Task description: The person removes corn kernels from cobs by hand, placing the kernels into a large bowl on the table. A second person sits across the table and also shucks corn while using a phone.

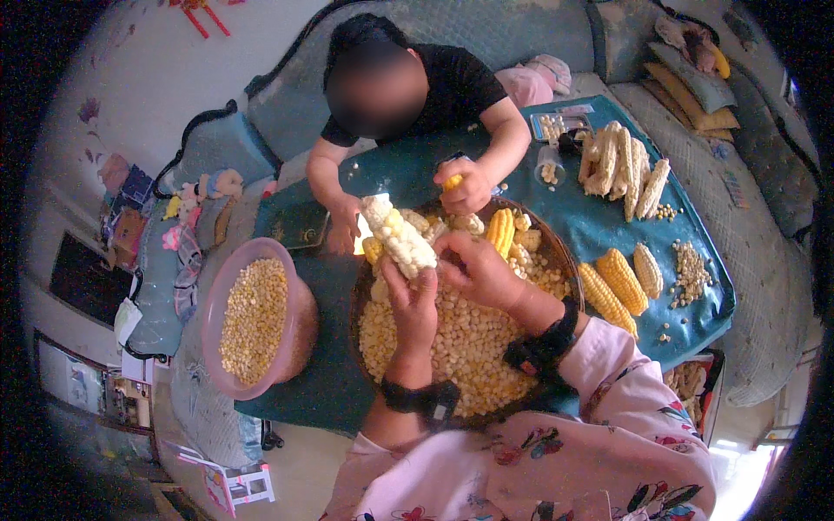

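My left hand (413, 304) grips the lower end of a corn cob (399, 236) that is mostly stripped white, with a few yellow kernels left near its top. My right hand (476, 267) touches the cob's right side with its fingertips. Both hands are over a wide round basket (563, 252) full of loose yellow kernels, with several unstripped cob pieces at its far side. Both wrists wear black bands.
A pink bowl (214, 306) of kernels stands at the left. Across the teal-covered table (608, 221) a person in black handles a piece of corn (453, 182). Bare cobs (621, 165), whole yellow cobs (618, 280) and scattered kernels lie at the right.
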`<state>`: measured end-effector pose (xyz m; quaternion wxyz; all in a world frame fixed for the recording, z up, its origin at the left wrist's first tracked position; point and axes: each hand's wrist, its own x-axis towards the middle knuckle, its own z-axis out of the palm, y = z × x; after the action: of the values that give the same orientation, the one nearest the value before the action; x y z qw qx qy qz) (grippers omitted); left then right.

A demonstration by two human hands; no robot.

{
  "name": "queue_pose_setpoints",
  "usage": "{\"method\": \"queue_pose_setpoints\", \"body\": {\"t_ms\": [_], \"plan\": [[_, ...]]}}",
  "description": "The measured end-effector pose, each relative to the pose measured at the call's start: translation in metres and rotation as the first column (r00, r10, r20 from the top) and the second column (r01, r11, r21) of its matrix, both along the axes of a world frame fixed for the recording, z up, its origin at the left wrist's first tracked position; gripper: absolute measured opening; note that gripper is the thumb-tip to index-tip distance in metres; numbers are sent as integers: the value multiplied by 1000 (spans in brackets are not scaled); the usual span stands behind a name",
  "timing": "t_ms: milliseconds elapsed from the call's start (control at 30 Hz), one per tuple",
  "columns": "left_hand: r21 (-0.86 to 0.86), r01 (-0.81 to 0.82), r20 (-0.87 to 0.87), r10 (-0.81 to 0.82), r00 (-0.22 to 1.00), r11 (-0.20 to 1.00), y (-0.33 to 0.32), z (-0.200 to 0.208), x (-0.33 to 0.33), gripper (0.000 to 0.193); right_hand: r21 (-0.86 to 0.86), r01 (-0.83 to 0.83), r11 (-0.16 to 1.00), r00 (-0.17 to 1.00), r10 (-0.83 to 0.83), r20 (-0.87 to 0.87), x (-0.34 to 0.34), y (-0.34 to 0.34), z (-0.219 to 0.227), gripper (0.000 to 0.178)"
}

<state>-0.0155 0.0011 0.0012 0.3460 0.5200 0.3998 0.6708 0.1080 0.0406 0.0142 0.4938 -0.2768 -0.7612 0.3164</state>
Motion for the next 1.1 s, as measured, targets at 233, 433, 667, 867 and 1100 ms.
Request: {"method": "queue_pose_setpoints", "body": {"t_ms": [233, 433, 667, 867, 1100], "plan": [[40, -93, -123, 97, 988, 995, -1, -1, 5, 54, -95, -139, 986, 990, 137, -28, 2, 7, -6, 16], [16, -203, -151, 203, 967, 979, 0, -1, 2, 53, -41, -310, 950, 943, 313, 116, 3, 6, -2, 18], [20, 36, 401, -41, 915, 999, 6, 3, 2, 59, -196, -166, 966, 984, 177, 37, 7, 6, -3, 11], [38, 297, 556, -268, 787, 954, 12, -22, -17, 60, -310, -170, 935, 985, 156, -70, 5, 3, 5, 14], [-128, 224, 446, -146, 883, 966, 12, -9, -13, 36, -332, -224, 916, 973, 189, -133, 3, 6, -6, 14]]}}
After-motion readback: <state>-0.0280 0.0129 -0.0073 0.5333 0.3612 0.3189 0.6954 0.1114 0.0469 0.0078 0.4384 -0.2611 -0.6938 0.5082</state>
